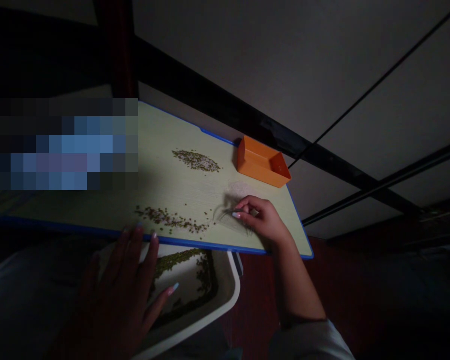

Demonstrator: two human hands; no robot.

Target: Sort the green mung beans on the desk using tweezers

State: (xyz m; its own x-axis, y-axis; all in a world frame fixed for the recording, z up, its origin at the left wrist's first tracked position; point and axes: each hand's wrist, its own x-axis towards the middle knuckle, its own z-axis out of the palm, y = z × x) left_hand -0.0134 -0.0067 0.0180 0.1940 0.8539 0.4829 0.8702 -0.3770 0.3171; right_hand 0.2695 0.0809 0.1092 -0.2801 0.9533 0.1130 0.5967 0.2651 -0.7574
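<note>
My right hand (261, 215) is over the right part of a pale board (157, 185) with a blue rim. Its thumb and fingers pinch a thin, see-through piece, blurred, whose kind I cannot make out. Left of it lies a strip of small greenish-brown bits (172, 220) mixed with paler ones, like seeds. Farther back is a second heap of such bits (197, 161). My left hand (123, 285) has its fingers spread, with the tips at the board's near edge. Below that edge, partly hidden by this hand, a white basin (237, 287) holds more green bits.
An orange rectangular box (262, 162), open at the top, stands at the board's back right corner. Pale panels (303, 65) with dark trim rise behind the board. A blurred-out patch covers the left side. Reddish floor (253, 295) shows below the board at right.
</note>
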